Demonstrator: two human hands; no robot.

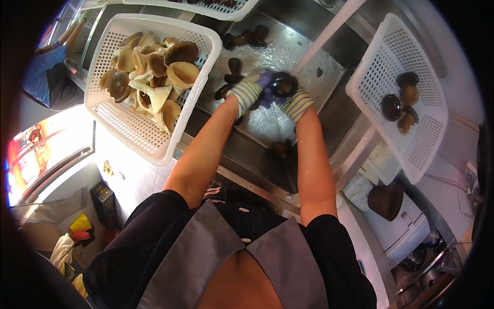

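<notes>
Glossy mushroom (284,84), shiny metal sink (328,88)

Kitchen, apparently commercial, viewed at a washing station. Identifiable chiefly by the broad stainless-steel sink (332,85), crossed by a slanting stream of water (329,36). Indicative of food preparation in bulk: a large white perforated basket (213,46) full of mushrooms (154,77) along the sink's left edge, a second basket (432,141) with only a few at the right edge, and a third basket (226,10) by the far left corner. Further evidence, past the near right corner: a dark bowl-like vessel (387,201) and rounded metalware (414,259). Suggestive of shared working premises: another person (37,80) in blue, far left.
</notes>
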